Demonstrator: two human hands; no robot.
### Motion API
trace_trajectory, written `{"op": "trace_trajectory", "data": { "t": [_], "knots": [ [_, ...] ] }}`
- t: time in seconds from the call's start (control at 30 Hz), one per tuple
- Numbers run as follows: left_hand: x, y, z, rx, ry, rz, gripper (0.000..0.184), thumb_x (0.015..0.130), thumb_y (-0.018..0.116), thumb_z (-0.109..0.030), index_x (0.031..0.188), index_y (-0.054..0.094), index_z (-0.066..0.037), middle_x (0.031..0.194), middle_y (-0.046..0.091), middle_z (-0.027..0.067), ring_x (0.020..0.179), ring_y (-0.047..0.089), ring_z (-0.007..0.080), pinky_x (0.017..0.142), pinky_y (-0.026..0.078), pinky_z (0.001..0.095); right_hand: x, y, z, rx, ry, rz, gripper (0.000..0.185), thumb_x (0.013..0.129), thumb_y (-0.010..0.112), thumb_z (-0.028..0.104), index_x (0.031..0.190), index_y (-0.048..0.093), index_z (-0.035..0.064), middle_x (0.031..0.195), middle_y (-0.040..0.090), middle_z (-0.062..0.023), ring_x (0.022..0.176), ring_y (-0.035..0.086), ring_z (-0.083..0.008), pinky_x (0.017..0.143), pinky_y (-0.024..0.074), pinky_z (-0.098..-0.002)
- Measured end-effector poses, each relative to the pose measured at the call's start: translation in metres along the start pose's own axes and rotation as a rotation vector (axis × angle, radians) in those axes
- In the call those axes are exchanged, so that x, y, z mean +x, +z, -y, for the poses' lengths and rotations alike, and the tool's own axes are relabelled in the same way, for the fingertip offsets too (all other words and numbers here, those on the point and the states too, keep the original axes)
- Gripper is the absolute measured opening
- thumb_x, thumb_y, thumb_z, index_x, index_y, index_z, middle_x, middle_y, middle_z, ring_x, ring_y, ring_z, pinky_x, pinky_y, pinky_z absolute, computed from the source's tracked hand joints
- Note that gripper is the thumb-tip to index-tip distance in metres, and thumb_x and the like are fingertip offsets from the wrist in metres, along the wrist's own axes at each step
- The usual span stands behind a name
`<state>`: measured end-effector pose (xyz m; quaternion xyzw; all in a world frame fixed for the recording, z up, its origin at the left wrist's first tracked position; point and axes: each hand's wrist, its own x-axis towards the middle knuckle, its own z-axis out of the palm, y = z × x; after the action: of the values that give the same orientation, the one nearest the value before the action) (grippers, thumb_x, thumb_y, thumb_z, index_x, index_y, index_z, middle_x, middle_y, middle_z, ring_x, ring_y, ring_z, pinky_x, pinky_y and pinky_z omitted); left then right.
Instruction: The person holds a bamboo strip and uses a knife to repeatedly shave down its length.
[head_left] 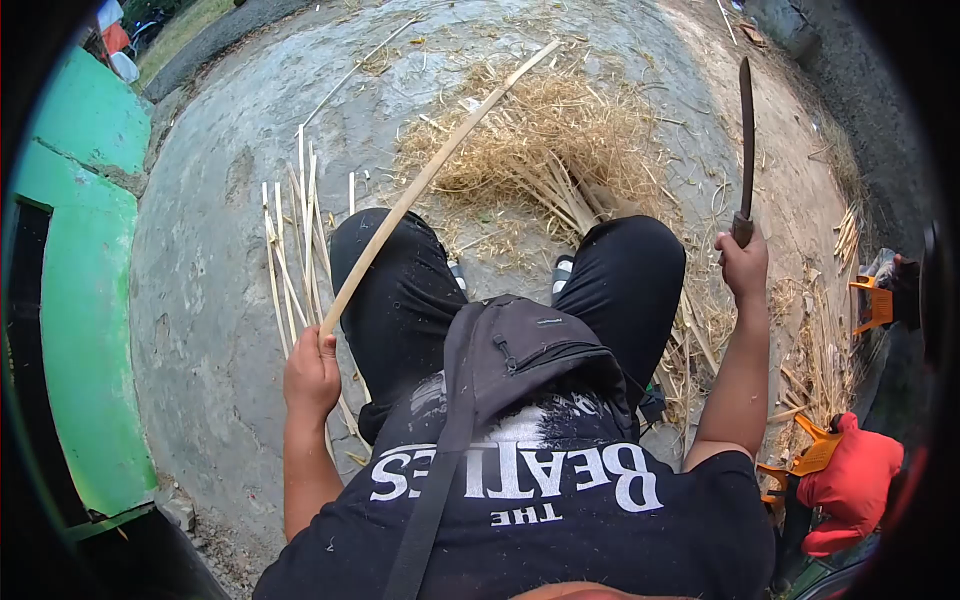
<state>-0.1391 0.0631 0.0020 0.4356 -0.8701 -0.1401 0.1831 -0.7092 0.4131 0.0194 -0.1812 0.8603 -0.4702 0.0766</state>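
Note:
My left hand (pixel 313 375) is closed round the lower end of a long, pale bamboo strip (pixel 430 178). The strip slants up and away to the right, passing over my left knee, its far end above the shavings. Out to the right, my right hand (pixel 745 266) grips the handle of a machete (pixel 747 140), whose dark, narrow blade points upward. Blade and strip are well apart. Beyond my knees lies a heap of curly bamboo shavings (pixel 545 135), with several flat split pieces (pixel 560 195) sticking out of its near side.
Several thin bamboo strips (pixel 283 255) lie on the concrete ground (pixel 205 270) at my left. More split bamboo (pixel 825 365) lies on the right, near orange plastic pieces (pixel 873 304) and red cloth (pixel 855 485). A green wall (pixel 90 300) borders the left. A dark bag (pixel 535 350) rests on my lap.

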Motion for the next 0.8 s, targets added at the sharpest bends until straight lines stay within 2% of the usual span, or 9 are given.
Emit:
{"op": "trace_trajectory", "data": {
  "t": [0.07, 0.13, 0.23, 0.33, 0.43, 0.57, 0.63, 0.73, 0.8],
  "knots": [
    [0.001, -0.001, -0.008, -0.077, -0.105, 0.098, 0.045, 0.11, 0.051, -0.044, 0.099, 0.06, -0.001, 0.082, 0.065, 0.0256, 0.079, 0.062, 0.0518, 0.067, 0.047, 0.0561, 0.005, 0.054, 0.065, -0.138, -0.286, -0.096, 0.032, 0.091, 0.077, 0.027, 0.111, 0.069, 0.0029, 0.08, 0.068, -0.0036, 0.071, 0.062, -0.0168, 0.07, 0.0515, -0.0351],
    [-0.001, -0.002, -0.012, -0.117, -0.161, 0.153, 0.048, 0.11, 0.05, -0.046, 0.095, 0.058, -0.002, 0.08, 0.064, 0.0259, 0.078, 0.062, 0.052, 0.066, 0.047, 0.0555, 0.008, 0.103, 0.112, -0.146, -0.439, 0.069, 0.028, 0.09, 0.077, 0.028, 0.106, 0.071, 0.0055, 0.079, 0.071, -0.0104, 0.072, 0.067, -0.0205, 0.07, 0.053, -0.0361],
    [-0.004, 0.0, -0.016, -0.138, -0.182, 0.183, 0.052, 0.11, 0.049, -0.049, 0.09, 0.057, -0.001, 0.076, 0.062, 0.0263, 0.076, 0.062, 0.0522, 0.064, 0.046, 0.0549, -0.002, 0.175, 0.167, -0.213, -0.608, 0.373, 0.02, 0.091, 0.074, 0.027, 0.098, 0.067, 0.0098, 0.08, 0.071, -0.0179, 0.077, 0.072, -0.0399, 0.069, 0.0558, -0.0481],
    [-0.003, 0.002, -0.018, -0.148, -0.166, 0.202, 0.055, 0.11, 0.048, -0.051, 0.088, 0.055, -0.001, 0.074, 0.062, 0.0263, 0.074, 0.062, 0.0525, 0.063, 0.045, 0.055, -0.011, 0.232, 0.191, -0.407, -0.939, 0.524, 0.019, 0.091, 0.071, 0.027, 0.098, 0.062, 0.0124, 0.082, 0.072, -0.0153, 0.082, 0.073, -0.0388, 0.073, 0.0566, -0.0514],
    [-0.004, 0.011, -0.009, -0.11, -0.137, 0.206, 0.056, 0.11, 0.047, -0.052, 0.087, 0.054, -0.001, 0.075, 0.062, 0.0268, 0.075, 0.061, 0.0534, 0.062, 0.045, 0.0563, -0.005, 0.259, 0.193, -0.611, -0.932, 0.647, 0.018, 0.088, 0.07, 0.024, 0.102, 0.064, 0.0136, 0.089, 0.074, -0.0141, 0.089, 0.074, -0.0369, 0.078, 0.0575, -0.0506],
    [-0.005, 0.028, 0.002, -0.105, -0.079, 0.15, 0.057, 0.11, 0.045, -0.053, 0.087, 0.053, -0.001, 0.073, 0.06, 0.0261, 0.071, 0.061, 0.0516, 0.061, 0.044, 0.0554, 0.028, 0.268, 0.168, -0.49, -0.705, 0.49, 0.014, 0.09, 0.066, 0.02, 0.102, 0.067, 0.0141, 0.093, 0.075, -0.0161, 0.092, 0.074, -0.0358, 0.08, 0.058, -0.0504],
    [-0.003, 0.03, 0.004, -0.119, -0.064, 0.154, 0.059, 0.111, 0.043, -0.054, 0.085, 0.053, -0.001, 0.068, 0.057, 0.0222, 0.066, 0.061, 0.0468, 0.058, 0.044, 0.0504, 0.027, 0.259, 0.175, -0.508, -0.711, 0.444, 0.014, 0.09, 0.066, 0.019, 0.103, 0.067, 0.0147, 0.092, 0.075, -0.0155, 0.089, 0.074, -0.0365, 0.079, 0.0583, -0.0509],
    [0.004, 0.024, 0.004, -0.199, -0.084, 0.261, 0.059, 0.111, 0.044, -0.053, 0.087, 0.052, 0.0, 0.072, 0.059, 0.0271, 0.072, 0.059, 0.0532, 0.061, 0.044, 0.0542, 0.017, 0.25, 0.183, -0.616, -0.931, 0.533, 0.013, 0.09, 0.066, 0.019, 0.102, 0.067, 0.0152, 0.091, 0.075, -0.0152, 0.087, 0.075, -0.0366, 0.077, 0.0588, -0.0506],
    [0.008, 0.022, 0.005, -0.204, -0.083, 0.271, 0.06, 0.111, 0.044, -0.054, 0.086, 0.052, 0.0, 0.071, 0.058, 0.0267, 0.071, 0.059, 0.0526, 0.061, 0.044, 0.0528, 0.031, 0.254, 0.174, -0.615, -0.866, 0.512, 0.012, 0.091, 0.066, 0.02, 0.102, 0.068, 0.0153, 0.092, 0.075, -0.0149, 0.087, 0.075, -0.0364, 0.076, 0.0591, -0.05]
  ]
}}
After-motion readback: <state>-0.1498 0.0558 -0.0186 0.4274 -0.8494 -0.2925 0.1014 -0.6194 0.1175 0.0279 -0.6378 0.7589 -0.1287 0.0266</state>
